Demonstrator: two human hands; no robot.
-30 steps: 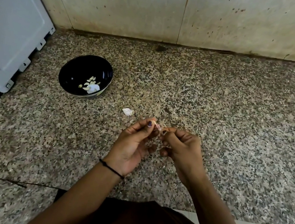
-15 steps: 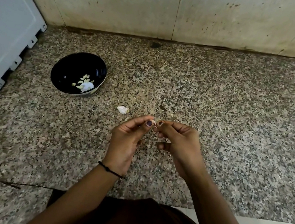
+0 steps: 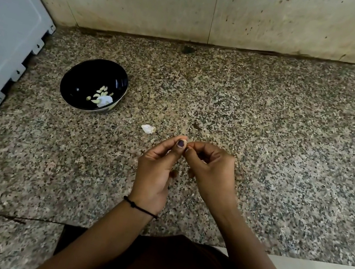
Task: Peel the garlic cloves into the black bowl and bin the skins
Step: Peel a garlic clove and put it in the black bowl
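- Both hands meet low over the speckled granite counter (image 3: pixel 274 155). The left hand (image 3: pixel 156 173) and right hand (image 3: pixel 212 173) have their fingertips curled in, pinching a small pale garlic clove (image 3: pixel 186 145), which is mostly hidden.
- The round glossy black bowl (image 3: pixel 73 74) sits well off to the left, near a grey-white plastic box (image 3: pixel 5 35).
- The bowl holds peeled yellowish cloves (image 3: pixel 102 94) and a white skin piece (image 3: pixel 105 100).
- A loose white skin scrap (image 3: pixel 147 128) lies on the counter just beyond the left hand.

left hand (image 3: pixel 153 172) 1 | right hand (image 3: pixel 210 175) 1 | black bowl (image 3: pixel 85 76) 1 | loose garlic piece (image 3: pixel 147 128) 1
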